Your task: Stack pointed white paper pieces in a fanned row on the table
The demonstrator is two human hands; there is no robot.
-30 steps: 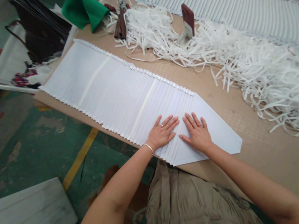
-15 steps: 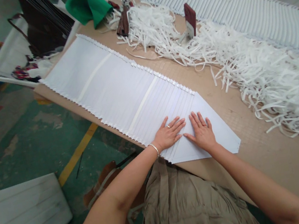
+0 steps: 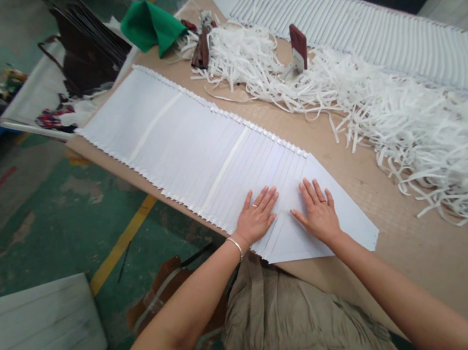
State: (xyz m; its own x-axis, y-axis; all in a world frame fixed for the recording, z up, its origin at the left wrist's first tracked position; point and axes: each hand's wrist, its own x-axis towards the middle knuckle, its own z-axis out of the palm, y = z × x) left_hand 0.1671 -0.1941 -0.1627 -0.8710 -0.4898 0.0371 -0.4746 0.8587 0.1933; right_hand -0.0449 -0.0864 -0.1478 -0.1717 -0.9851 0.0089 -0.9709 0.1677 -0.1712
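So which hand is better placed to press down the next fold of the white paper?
Probably the left hand: it lies flat on the pleated paper, across the nearest folds. The right hand rests flat on the unfolded end, beside the pleats.

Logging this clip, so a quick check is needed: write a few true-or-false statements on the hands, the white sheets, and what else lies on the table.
1. Both hands lie flat on the white sheets. True: left hand, right hand.
2. The right hand grips a bundle of strips. False: it lies open on the sheets; the strips lie apart.
3. A green cloth lies at the table's far end. True.
4. The left wrist is bare. False: it wears a bracelet.
5. The table is brown. True.
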